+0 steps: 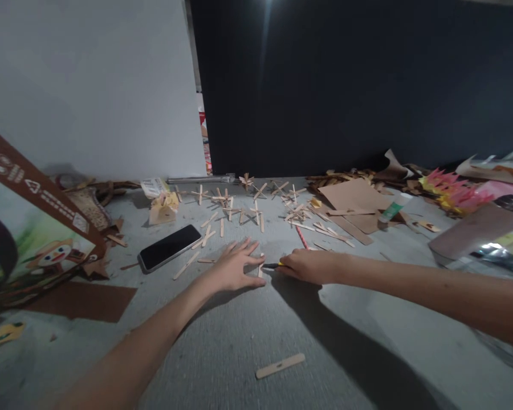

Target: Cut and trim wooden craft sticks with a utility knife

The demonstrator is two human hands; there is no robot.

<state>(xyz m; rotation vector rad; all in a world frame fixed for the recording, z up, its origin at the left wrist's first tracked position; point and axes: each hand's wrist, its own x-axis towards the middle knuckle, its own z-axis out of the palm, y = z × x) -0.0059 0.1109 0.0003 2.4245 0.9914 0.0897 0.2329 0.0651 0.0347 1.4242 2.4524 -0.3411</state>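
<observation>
My left hand (233, 267) lies low over the grey surface with its fingers spread. Its thumb and index finger hold down a small wooden popsicle stick (260, 270) between them. From the right, my right hand (301, 265) is closed around a thin tool (274, 265) with a yellow part and a dark, narrow tip. That tip points at the popsicle stick and reaches close to it; whether they touch I cannot tell. The rest of the tool is hidden in my fist. Nearer to me lies a single popsicle stick (280, 366) with a dark mark in its middle.
Several crossed popsicle sticks (256, 212) are scattered beyond my hands. A phone (170, 248) lies at left, near a printed carton (47, 228). Cardboard pieces (350, 196), a glue stick (395, 208) and a pink-yellow paper item (448, 193) lie at right. A dark panel (346, 85) stands behind.
</observation>
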